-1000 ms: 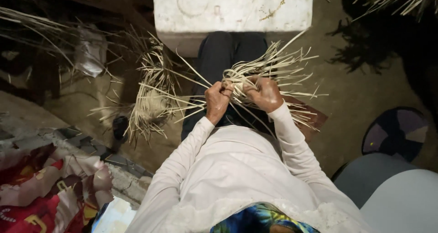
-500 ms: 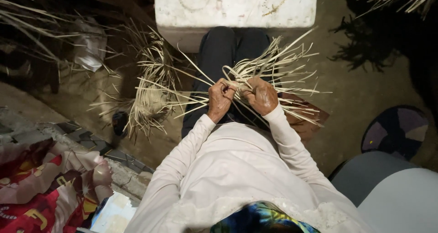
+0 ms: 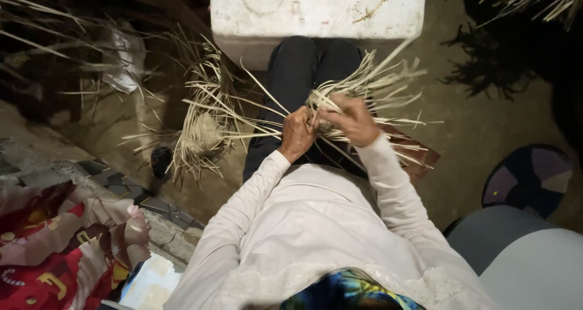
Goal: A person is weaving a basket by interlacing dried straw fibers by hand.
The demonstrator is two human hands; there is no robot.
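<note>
Here I see left hand (image 3: 297,131) and right hand (image 3: 351,119) both clenched on straw strips (image 3: 364,82) mid-frame, keeping the weave taut over the lap

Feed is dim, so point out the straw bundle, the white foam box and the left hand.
straw bundle (image 3: 364,82), head view, fanned strip ends.
white foam box (image 3: 316,9), head view, top face.
left hand (image 3: 297,131), head view, back of hand.
</note>
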